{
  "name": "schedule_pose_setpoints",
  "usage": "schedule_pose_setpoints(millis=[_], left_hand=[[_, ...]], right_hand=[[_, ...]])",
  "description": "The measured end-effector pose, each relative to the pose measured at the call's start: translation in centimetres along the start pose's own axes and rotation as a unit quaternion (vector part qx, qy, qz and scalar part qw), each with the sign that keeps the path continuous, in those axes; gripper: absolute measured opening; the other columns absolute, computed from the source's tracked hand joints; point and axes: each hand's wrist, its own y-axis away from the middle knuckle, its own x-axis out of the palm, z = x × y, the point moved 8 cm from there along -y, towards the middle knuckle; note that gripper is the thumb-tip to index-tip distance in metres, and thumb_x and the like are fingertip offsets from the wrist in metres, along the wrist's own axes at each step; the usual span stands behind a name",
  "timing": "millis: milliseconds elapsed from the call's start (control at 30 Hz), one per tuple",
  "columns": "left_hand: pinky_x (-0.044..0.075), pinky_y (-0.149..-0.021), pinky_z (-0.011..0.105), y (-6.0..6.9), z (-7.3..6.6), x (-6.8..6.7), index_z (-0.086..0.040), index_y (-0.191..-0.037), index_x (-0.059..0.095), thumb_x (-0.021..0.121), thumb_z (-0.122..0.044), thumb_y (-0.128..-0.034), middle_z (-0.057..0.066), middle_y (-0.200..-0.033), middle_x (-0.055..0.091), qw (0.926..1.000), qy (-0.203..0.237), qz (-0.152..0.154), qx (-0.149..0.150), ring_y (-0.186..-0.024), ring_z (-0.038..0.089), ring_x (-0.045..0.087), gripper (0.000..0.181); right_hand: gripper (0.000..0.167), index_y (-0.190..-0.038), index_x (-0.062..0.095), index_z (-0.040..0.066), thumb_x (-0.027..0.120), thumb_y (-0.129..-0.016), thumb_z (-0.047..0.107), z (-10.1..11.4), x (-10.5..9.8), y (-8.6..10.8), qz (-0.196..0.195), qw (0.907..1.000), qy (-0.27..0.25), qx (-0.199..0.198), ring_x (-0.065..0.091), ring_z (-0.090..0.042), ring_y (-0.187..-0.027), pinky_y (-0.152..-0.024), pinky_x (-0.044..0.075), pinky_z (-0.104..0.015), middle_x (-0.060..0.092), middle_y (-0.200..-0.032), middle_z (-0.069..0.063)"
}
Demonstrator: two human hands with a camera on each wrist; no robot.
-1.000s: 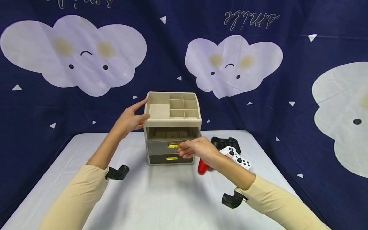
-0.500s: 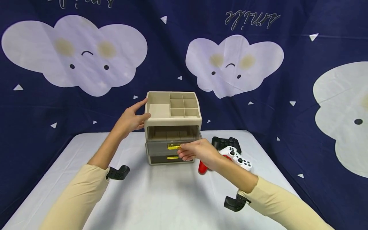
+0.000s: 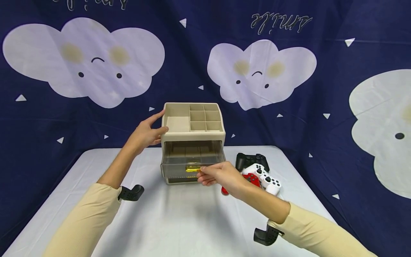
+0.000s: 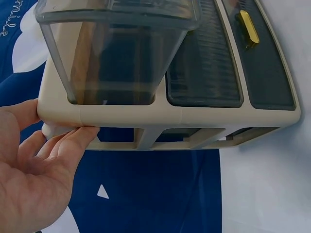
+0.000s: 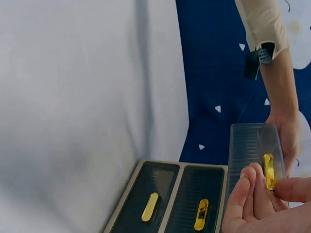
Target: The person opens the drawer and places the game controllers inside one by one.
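Pinching the yellow handle, the right hand has the drawer just leftward, its front facing the person, long axis crosswise. The left hand, spread, touches the box. Beyond both, upside-down writing reads "smile". Left wrist: the drawer juts past the left hand. Right wrist: the pinched handle stands nearly upright.

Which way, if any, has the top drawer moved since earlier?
Yes: in the head view, the top drawer slid further out from the beige cabinet.
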Motion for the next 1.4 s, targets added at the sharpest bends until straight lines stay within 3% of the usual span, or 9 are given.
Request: schedule_pose_setpoints(millis=[267, 433, 533, 667, 767, 1000, 1167, 1400], left_hand=[[0.052, -0.106, 0.046, 0.0, 0.0, 0.0, -0.041, -0.161, 0.019, 0.06, -0.025, -0.1038, 0.011, -0.17, 0.016, 1.0, -0.005, 0.001, 0.004, -0.131, 0.043, 0.056, 0.072], [0.051, -0.107, 0.046, 0.0, 0.0, 0.1, -0.041, -0.162, 0.019, 0.059, -0.024, -0.1044, 0.012, -0.169, 0.017, 1.0, -0.002, 0.001, 0.003, -0.131, 0.042, 0.056, 0.072], [0.051, -0.107, 0.047, -0.1, 0.0, 0.2, -0.041, -0.162, 0.019, 0.058, -0.024, -0.1046, 0.012, -0.169, 0.017, 1.0, 0.001, 0.001, 0.003, -0.131, 0.042, 0.056, 0.071], [0.051, -0.105, 0.051, -0.1, 0.1, 0.3, -0.041, -0.162, 0.019, 0.058, -0.024, -0.1048, 0.011, -0.17, 0.012, 1.0, 0.0, 0.0, 0.007, -0.131, 0.044, 0.055, 0.071], [0.052, -0.104, 0.053, -0.1, 0.1, 0.3, -0.04, -0.162, 0.019, 0.058, -0.024, -0.1047, 0.01, -0.171, 0.009, 0.9999, -0.001, 0.0, 0.011, -0.131, 0.045, 0.054, 0.071], [0.053, -0.103, 0.051, -0.1, 0.2, 0.2, -0.04, -0.162, 0.02, 0.061, -0.024, -0.1032, 0.012, -0.169, 0.016, 0.9999, 0.011, 0.009, 0.003, -0.131, 0.044, 0.055, 0.074], [0.053, -0.103, 0.051, -0.2, 0.3, 0.2, -0.04, -0.162, 0.019, 0.064, -0.025, -0.1019, 0.013, -0.168, 0.02, 0.9995, 0.028, 0.017, 0.0, -0.132, 0.044, 0.055, 0.077], [0.052, -0.104, 0.052, -0.3, 0.2, 0.2, -0.041, -0.161, 0.019, 0.065, -0.025, -0.1013, 0.012, -0.169, 0.017, 0.9991, 0.037, 0.023, -0.001, -0.133, 0.044, 0.054, 0.078]], right_hand=[[0.031, -0.107, 0.075, -0.008, 0.063, -0.1, 0.02, 0.2, 0.5, 0.6, 0.014, 0.9996, 0.022, -0.006, 0.073, -0.013, -0.079, -0.084, 0.062, -0.034, 0.078, -0.093, -0.012], [0.03, -0.108, 0.075, -0.004, 0.059, -0.101, 0.021, 1.0, 0.5, 1.1, 0.07, 0.995, 0.071, -0.003, 0.073, -0.015, -0.083, -0.083, 0.062, -0.033, 0.077, -0.099, -0.014], [0.03, -0.112, 0.076, 0.003, 0.06, -0.099, 0.025, 1.8, 0.0, 1.5, 0.1, 0.9895, 0.105, 0.011, 0.074, -0.017, -0.088, -0.073, 0.06, -0.029, 0.077, -0.104, -0.012], [0.031, -0.117, 0.074, 0.005, 0.062, -0.1, 0.028, 3.3, -1.3, 1.9, 0.11, 0.9867, 0.12, 0.011, 0.074, -0.023, -0.092, -0.076, 0.06, -0.03, 0.076, -0.105, -0.011], [0.032, -0.121, 0.071, 0.001, 0.062, -0.101, 0.024, 4.6, -2.7, 2.0, 0.095, 0.9895, 0.109, -0.008, 0.073, -0.026, -0.091, -0.088, 0.06, -0.034, 0.074, -0.106, -0.016], [0.034, -0.123, 0.069, 0.0, 0.067, -0.098, 0.023, 6.1, -6.9, 1.5, 0.011, 0.9924, 0.112, -0.049, 0.07, -0.023, -0.091, -0.086, 0.06, -0.03, 0.072, -0.112, -0.017], [0.035, -0.125, 0.068, 0.0, 0.069, -0.096, 0.02, 5.2, -9.9, 1.0, -0.043, 0.9897, 0.123, -0.059, 0.07, -0.021, -0.09, -0.086, 0.059, -0.029, 0.073, -0.114, -0.014], [0.041, -0.126, 0.068, 0.005, 0.072, -0.093, 0.028, 1.9, -12.6, 0.5, -0.087, 0.9803, 0.175, -0.026, 0.069, -0.02, -0.09, -0.088, 0.055, -0.033, 0.074, -0.117, -0.015]])
